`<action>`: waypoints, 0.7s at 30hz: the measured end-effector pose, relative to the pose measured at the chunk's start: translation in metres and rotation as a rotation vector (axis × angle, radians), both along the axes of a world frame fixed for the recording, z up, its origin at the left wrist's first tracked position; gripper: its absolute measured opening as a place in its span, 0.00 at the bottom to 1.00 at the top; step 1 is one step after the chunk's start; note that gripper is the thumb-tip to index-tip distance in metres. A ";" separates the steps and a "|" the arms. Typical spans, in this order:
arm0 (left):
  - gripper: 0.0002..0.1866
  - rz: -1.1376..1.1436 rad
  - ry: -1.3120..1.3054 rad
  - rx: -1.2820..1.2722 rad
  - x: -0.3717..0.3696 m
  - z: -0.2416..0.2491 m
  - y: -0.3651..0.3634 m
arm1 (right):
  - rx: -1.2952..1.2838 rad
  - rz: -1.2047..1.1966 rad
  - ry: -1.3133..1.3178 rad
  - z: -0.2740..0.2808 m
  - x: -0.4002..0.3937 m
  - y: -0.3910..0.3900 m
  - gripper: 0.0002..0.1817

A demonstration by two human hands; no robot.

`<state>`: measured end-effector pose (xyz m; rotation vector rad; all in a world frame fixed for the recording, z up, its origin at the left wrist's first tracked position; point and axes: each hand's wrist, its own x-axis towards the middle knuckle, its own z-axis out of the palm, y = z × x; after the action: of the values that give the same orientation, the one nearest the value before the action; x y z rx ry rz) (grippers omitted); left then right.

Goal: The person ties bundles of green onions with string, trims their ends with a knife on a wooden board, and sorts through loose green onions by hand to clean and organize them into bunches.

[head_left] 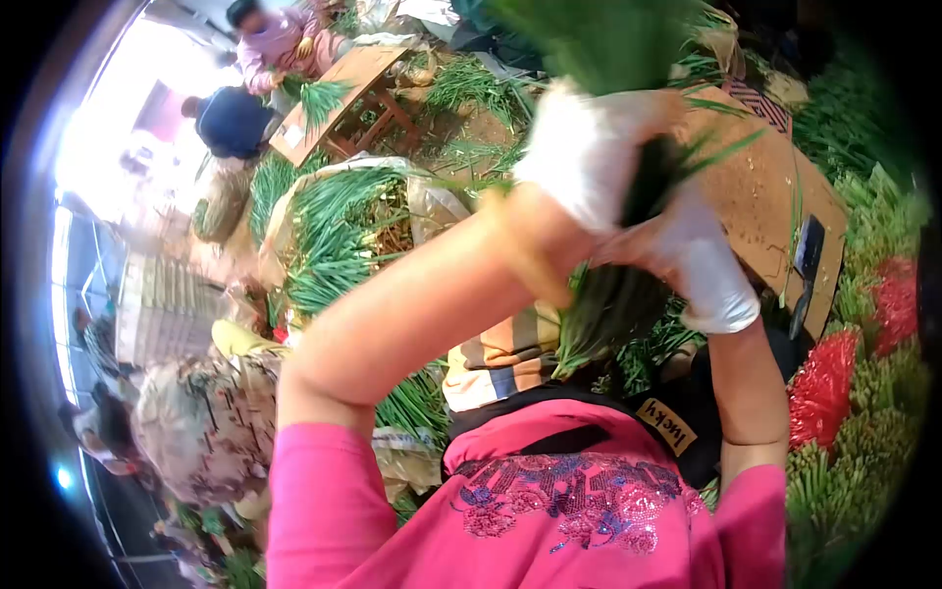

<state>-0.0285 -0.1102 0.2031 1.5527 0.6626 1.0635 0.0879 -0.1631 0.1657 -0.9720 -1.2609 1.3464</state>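
1. The left hand (584, 152) and right hand (702, 260), closed around the green bunch (613, 309), grip its middle.
2. Its long axis runs roughly 12-to-6 o'clock; the blurred upper end points toward 12.

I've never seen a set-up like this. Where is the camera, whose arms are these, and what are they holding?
There's no machine here, just a person. The one picture comes from a camera worn on the head, looking forward and down, so the pink top is the wearer's own. Their gloved left hand grips a bundle of long green leaves; the gloved right hand is against it lower down, though blur hides its exact grip. At the edge of the wooden board lies a dark tool. Around them are a heap of green stalks and a shiny red bunch.
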 end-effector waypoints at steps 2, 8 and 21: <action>0.09 -0.108 -0.081 -0.152 0.033 0.015 -0.008 | 0.004 -0.047 -0.043 -0.021 0.031 0.008 0.43; 0.49 -0.291 0.540 -0.008 0.099 0.043 -0.015 | -0.013 -0.315 0.152 -0.064 0.122 0.008 0.28; 0.18 -0.321 0.273 0.009 0.006 -0.116 0.009 | 0.021 -0.912 0.547 -0.090 0.271 -0.102 0.22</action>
<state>-0.0227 -0.1012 0.0867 1.7595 0.5659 0.6223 0.3588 -0.2648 0.0758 -0.9031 -0.3183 0.7698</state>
